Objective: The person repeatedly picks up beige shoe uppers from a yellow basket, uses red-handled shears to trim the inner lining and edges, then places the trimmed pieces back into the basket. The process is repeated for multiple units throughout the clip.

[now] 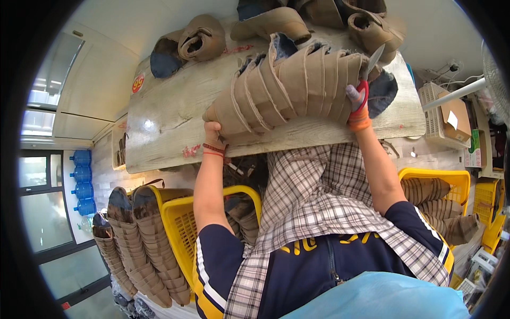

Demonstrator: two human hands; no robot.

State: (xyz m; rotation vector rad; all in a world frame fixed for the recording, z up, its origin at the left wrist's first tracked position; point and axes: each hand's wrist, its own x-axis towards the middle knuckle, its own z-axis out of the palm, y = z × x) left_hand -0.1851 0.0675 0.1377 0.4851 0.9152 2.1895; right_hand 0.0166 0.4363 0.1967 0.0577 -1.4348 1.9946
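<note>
hands (pixel 213 137) grip tan stack (pixel 297 87); yellow baskets (pixel 180 228) contain similar stacks (pixel 427 204).

Pale panels form the wall (pixel 98 90) on the left, with a bright window (pixel 38 123) set in it. Nearer, dark frames hold large frosted panes (pixel 48 215), and blue water bottles (pixel 82 174) are lined up beside them. The floor (pixel 109 179) is light, with a wood-plank look. A bench (pixel 170 117) with a pale wood-grain top spans the middle, a small glare on its surface. A fan (pixel 495 80) is partly cut off at the right edge
</note>
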